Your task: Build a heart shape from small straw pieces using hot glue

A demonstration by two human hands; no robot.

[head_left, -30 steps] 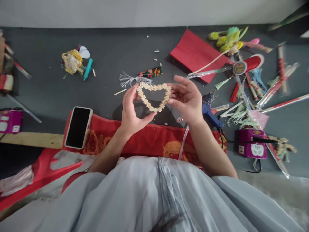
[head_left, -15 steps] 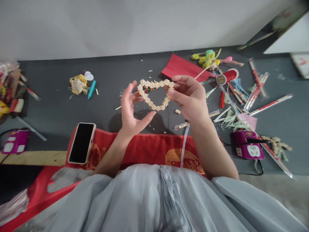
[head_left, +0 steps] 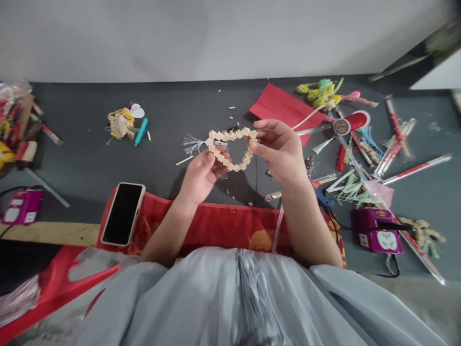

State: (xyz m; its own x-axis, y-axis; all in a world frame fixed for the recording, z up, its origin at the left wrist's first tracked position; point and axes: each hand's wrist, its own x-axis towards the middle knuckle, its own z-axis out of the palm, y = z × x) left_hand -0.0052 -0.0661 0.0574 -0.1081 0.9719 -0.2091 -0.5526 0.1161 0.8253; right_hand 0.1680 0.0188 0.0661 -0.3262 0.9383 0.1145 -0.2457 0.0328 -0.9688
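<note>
A cream-coloured beaded heart (head_left: 236, 166), open in its middle, is held up over the dark table between both hands. My left hand (head_left: 202, 174) pinches its lower left side between thumb and fingers. On the opposite side, the thumb and fingers of my right hand (head_left: 283, 151) grip the heart's right edge. Behind it on the table lie a bundle of pale threads (head_left: 194, 143) and a thin cream stick (head_left: 184, 160). A small dark multicoloured item behind the heart's top edge is mostly hidden.
A phone (head_left: 123, 214) rests on a red cloth (head_left: 230, 223) at the front. Right are a red paper (head_left: 284, 108), a red thread spool (head_left: 355, 121), tassels, wrapped sticks and a purple power strip (head_left: 378, 230). A teal pen (head_left: 141, 132) lies left by yellow yarn (head_left: 120, 122).
My left hand has closed from a spread pose onto the heart's lower left side. The heart has tilted and sits slightly lower. My right hand keeps its grip. The camera view has shifted slightly.
</note>
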